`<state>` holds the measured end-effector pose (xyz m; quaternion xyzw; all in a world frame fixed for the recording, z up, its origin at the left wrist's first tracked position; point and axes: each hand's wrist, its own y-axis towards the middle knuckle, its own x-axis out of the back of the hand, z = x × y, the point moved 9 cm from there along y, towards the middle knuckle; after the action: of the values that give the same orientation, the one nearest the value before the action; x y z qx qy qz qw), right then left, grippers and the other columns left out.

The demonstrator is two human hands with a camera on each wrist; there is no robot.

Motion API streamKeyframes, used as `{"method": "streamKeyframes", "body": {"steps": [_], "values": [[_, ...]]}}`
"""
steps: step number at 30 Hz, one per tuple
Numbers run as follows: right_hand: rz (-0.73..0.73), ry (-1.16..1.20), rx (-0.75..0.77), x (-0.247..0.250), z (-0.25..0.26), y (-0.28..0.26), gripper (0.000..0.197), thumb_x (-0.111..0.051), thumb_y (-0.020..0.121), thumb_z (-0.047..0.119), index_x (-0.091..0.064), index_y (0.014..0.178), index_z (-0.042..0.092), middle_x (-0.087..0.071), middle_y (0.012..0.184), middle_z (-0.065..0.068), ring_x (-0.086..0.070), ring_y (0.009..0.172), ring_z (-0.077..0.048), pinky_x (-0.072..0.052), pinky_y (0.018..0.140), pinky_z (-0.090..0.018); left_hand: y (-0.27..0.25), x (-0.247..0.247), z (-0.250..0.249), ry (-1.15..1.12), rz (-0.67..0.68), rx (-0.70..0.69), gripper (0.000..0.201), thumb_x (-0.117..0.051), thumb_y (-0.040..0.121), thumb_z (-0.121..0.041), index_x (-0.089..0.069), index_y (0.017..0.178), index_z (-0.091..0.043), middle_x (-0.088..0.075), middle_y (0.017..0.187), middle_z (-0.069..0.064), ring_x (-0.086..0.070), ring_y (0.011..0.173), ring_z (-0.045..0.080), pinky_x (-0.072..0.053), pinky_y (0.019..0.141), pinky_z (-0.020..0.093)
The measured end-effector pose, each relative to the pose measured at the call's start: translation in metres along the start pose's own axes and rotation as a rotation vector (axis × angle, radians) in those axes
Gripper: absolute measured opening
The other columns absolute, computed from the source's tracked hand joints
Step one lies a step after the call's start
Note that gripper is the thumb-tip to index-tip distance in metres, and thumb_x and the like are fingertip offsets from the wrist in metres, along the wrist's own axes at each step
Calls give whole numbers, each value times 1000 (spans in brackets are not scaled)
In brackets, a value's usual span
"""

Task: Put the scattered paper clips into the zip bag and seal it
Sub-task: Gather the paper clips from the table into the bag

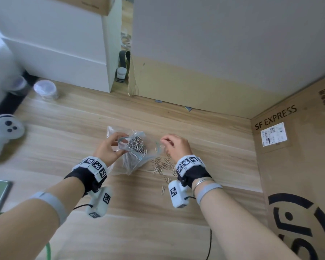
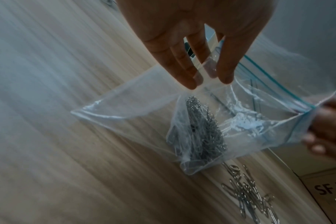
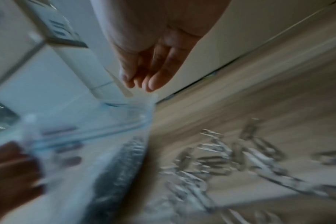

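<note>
Both forearms fill the foreground of the head view, each with a wrist-worn camera. Left hand (image 1: 109, 147) pinches one corner of the zip bag (image 1: 133, 156) at its mouth; in the left wrist view the fingertips (image 2: 190, 82) close on the film. Right hand (image 1: 174, 145) sits at the opposite corner by the blue zip strip (image 2: 274, 81) — fingers bunched, seemingly pinching the edge, though its own view is too blurred to confirm.

Bag: one, held open just above the wooden table (image 1: 64, 128), unsealed. Clump of clips (image 1: 137, 144) already inside, too tangled to count.

Loose paper clips (image 1: 161, 166): a few dozen at a guess, lying on the table just right of the bag, below the right hand.

Handling judgement: film is thin, limp, slippery — best gripped at the stiffer zip strip. Clips are light, rigid, and snag each other; scoop in pinches.
</note>
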<state>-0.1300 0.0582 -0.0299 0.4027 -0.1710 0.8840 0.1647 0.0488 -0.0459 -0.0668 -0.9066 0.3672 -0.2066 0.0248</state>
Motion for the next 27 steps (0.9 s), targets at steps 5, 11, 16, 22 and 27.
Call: {"method": "streamKeyframes", "body": {"steps": [5,11,16,22,27], "values": [[120,-43,-97,-38,-42,-10,13,-60,85,10,-71,84,17,-66,97,2,-56,76,-12,-49,79,-27,3,7,12,-8,-49,4,61,-65,75,1,-51,83,-57,-62,88,-12,-62,82,5,-47,77,29],[-10,200,-219,-38,-44,-11,23,-59,81,5,-60,72,27,-67,79,7,-68,72,-17,-57,71,-34,-1,-19,3,-70,88,6,89,-73,65,5,-37,108,-65,-48,108,-18,-53,100,15,-55,76,27],[-57,509,-281,-32,-43,-10,27,-49,86,-2,-53,77,22,-70,86,-5,-65,64,-11,-56,59,-23,5,-27,2,-40,77,34,82,-74,64,3,-39,122,-42,-53,107,-19,-54,93,-4,-49,82,26],[250,-95,-134,-57,-48,-9,27,-50,90,11,-61,115,14,-58,126,-4,-54,111,-21,-42,100,-36,9,-11,14,1,7,44,49,-68,74,-3,-49,92,-44,-62,91,-18,-58,91,2,-42,83,20],[456,-230,-2,-84,-47,-23,44,-72,74,34,-60,116,33,-51,127,-1,-36,121,-21,-32,104,-33,9,-11,13,-15,9,35,47,-68,74,-3,-50,95,-41,-62,92,-17,-54,92,-5,-36,81,10]]}}
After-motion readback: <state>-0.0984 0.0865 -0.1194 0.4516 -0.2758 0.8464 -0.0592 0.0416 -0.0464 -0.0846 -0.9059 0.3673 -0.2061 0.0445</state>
